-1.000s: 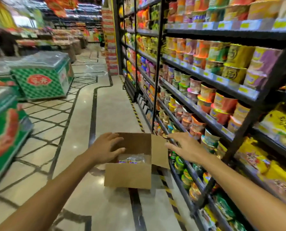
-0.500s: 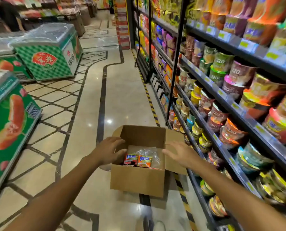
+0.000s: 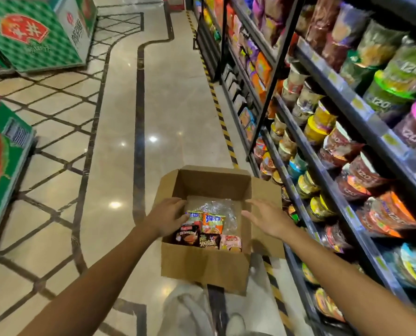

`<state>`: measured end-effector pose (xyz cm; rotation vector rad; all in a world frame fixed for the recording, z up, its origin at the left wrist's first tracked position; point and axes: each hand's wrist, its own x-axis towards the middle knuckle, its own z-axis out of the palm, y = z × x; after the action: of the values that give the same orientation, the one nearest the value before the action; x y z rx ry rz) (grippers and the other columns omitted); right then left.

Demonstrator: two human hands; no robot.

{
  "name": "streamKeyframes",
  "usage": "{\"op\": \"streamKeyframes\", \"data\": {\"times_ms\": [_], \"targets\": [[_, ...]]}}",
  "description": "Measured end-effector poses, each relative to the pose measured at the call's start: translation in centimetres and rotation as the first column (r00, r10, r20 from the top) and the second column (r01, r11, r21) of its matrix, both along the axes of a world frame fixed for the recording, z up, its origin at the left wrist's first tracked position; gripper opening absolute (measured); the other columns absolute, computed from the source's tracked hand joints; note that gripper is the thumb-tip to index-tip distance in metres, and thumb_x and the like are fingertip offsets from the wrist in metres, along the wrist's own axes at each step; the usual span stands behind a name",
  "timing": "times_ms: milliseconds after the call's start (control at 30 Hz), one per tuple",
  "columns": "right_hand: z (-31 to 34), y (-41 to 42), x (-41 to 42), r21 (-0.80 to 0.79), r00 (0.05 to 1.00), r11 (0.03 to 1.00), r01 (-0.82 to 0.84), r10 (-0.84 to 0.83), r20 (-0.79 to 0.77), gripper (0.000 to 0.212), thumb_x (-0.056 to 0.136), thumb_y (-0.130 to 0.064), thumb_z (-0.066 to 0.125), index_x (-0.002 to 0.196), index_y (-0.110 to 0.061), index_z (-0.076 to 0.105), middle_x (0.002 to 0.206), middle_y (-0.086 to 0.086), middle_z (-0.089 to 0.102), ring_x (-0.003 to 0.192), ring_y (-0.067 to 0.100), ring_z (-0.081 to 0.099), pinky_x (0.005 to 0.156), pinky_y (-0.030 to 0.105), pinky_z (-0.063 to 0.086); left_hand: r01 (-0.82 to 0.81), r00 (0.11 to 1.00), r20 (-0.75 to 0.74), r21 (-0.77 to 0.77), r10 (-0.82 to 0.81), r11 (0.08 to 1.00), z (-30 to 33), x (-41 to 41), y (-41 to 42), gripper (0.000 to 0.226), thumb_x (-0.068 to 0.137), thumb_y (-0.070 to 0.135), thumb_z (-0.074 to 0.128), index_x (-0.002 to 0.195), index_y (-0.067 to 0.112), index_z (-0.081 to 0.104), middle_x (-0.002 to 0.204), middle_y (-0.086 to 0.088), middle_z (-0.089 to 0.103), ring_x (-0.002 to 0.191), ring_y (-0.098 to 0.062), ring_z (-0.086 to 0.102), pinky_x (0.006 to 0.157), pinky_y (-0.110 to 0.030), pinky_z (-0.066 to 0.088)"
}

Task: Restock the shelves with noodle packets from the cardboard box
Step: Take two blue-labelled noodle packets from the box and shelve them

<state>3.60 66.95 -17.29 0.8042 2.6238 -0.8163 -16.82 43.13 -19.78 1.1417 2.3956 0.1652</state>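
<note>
An open cardboard box [image 3: 202,270] stands on the floor beside the shelves [image 3: 328,180]. Several noodle packets [image 3: 208,229] lie in it, orange, dark and pink, with crumpled clear plastic [image 3: 216,207] behind them. My left hand [image 3: 168,215] reaches over the box's left wall, fingers apart, fingertips at the leftmost packets. My right hand [image 3: 266,218] hovers open over the box's right side, touching nothing. The shelves on the right hold rows of cup and bowl noodles.
Green chest freezers [image 3: 32,32] stand across the aisle on the left, another [image 3: 0,156] nearer. A yellow-black stripe [image 3: 220,112] runs along the shelf base. My legs and a shoe [image 3: 235,323] show below the box. The polished tiled aisle stretches ahead.
The view has tilted down and closer to the box. Both hands have dropped lower into the box, the left now at the packets; more packets are visible.
</note>
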Motion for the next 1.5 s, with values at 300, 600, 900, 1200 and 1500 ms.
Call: {"op": "streamKeyframes", "data": {"times_ms": [300, 600, 900, 1200, 1500], "targets": [[-15.0, 3.3, -9.8, -0.112, 0.957, 0.961, 0.251, -0.229, 0.181, 0.049, 0.097, -0.044, 0.057, 0.142, -0.023, 0.051, 0.140, 0.006, 0.057, 0.128, 0.027, 0.052, 0.104, 0.038, 0.042, 0.074, 0.987, 0.151, -0.076, -0.062, 0.994, -15.5, -11.7, 5.8, 0.054, 0.100, 0.049, 0.045, 0.145, 0.021, 0.043, 0.149, -0.005, 0.046, 0.137, -0.024, 0.040, 0.113, -0.037, 0.034], [-39.7, 6.3, -14.4, -0.198, 0.943, 0.932, 0.303, -0.264, 0.201, 0.050, 0.096, -0.052, 0.054, 0.143, -0.036, 0.046, 0.140, -0.007, 0.056, 0.128, 0.015, 0.052, 0.096, 0.028, 0.044, -0.007, 0.959, 0.279, -0.180, 0.058, 0.984, -39.9, -18.0, 8.7, 0.057, 0.099, 0.039, 0.052, 0.151, 0.022, 0.034, 0.153, 0.001, 0.038, 0.139, -0.020, 0.034, 0.114, -0.035, 0.033], [-64.0, 6.5, -15.4, -0.245, 0.966, 0.950, 0.194, -0.141, 0.218, 0.049, 0.097, -0.041, 0.058, 0.143, -0.025, 0.047, 0.140, -0.005, 0.054, 0.132, 0.012, 0.046, 0.104, 0.022, 0.034, -0.112, 0.903, 0.356, -0.349, 0.242, 0.930, -63.7, -19.9, 11.6, 0.063, 0.101, 0.035, 0.050, 0.155, 0.017, 0.022, 0.159, -0.009, 0.026, 0.146, -0.028, 0.023, 0.117, -0.039, 0.024], [-78.0, 5.5, -16.1, -0.310, 0.955, 0.923, 0.228, -0.150, 0.255, 0.052, 0.096, -0.045, 0.056, 0.145, -0.031, 0.044, 0.137, -0.002, 0.057, 0.125, 0.017, 0.052, 0.104, 0.028, 0.041, -0.428, 0.770, 0.244, -0.489, 0.590, 0.760, -79.2, -21.5, 11.5, 0.059, 0.095, 0.043, 0.057, 0.136, 0.004, 0.039, 0.133, -0.021, 0.054, 0.120, -0.039, 0.054, 0.098, -0.040, 0.046], [-81.5, 4.9, -14.5, -0.326, 0.930, 0.883, 0.336, -0.257, 0.263, 0.054, 0.093, -0.042, 0.061, 0.144, -0.033, 0.045, 0.138, -0.009, 0.057, 0.130, 0.012, 0.052, 0.108, 0.035, 0.044, -0.562, 0.582, 0.262, -0.555, 0.770, 0.614, -83.8, -21.0, 12.2, 0.085, 0.086, 0.038, 0.074, 0.144, 0.000, 0.025, 0.140, -0.019, 0.051, 0.126, -0.036, 0.052, 0.102, -0.037, 0.042]]}}
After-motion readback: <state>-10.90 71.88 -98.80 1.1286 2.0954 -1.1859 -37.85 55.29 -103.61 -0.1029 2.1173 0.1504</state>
